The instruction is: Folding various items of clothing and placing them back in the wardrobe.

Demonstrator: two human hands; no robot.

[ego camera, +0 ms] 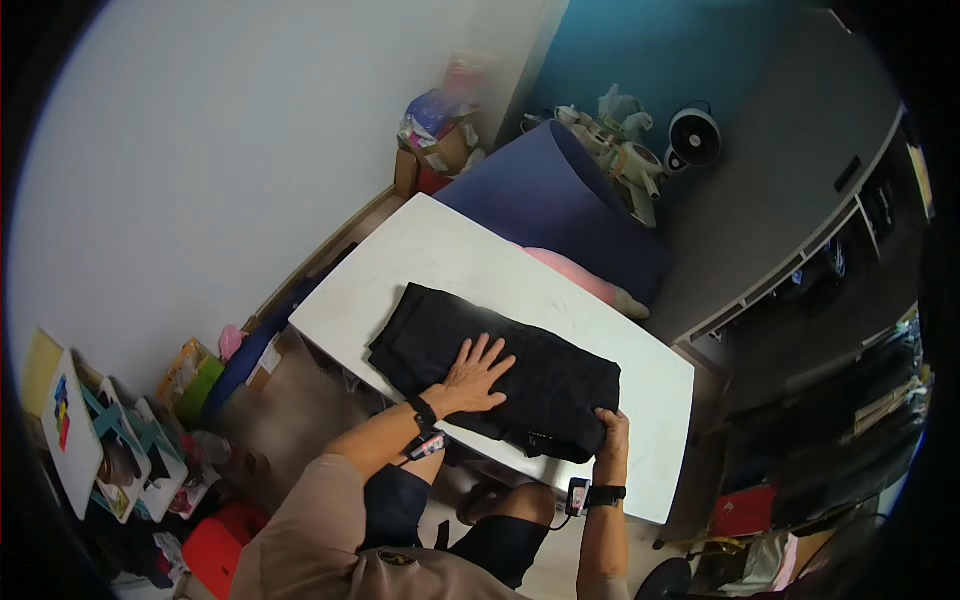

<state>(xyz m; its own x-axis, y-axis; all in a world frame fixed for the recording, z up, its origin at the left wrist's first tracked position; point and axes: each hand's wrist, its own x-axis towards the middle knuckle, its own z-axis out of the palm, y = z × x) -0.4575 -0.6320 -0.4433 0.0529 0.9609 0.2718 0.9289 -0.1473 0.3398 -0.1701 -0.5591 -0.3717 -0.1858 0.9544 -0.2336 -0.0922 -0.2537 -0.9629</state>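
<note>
A black garment (540, 352), folded into a long flat bundle, lies across a white table (480, 247). My left hand (476, 376) rests palm down on the middle of the cloth, fingers spread and holding nothing. At the bundle's right end, my right hand (613, 429) grips the corner, with the thumb on top and the other fingers hidden beneath or behind the cloth. A small patch of yellow stitching shows near the lower edge, where a loose flap hangs at the table's front edge.
Beyond the table stands a large rolled blue mat (517, 180), with a pink cushion-like thing (566, 270) against the table's far edge. A white fan (694, 137) is at the back. Left are a tiered shelf rack (112, 450) and a red stool (221, 547); hanging clothes (810, 465) are right.
</note>
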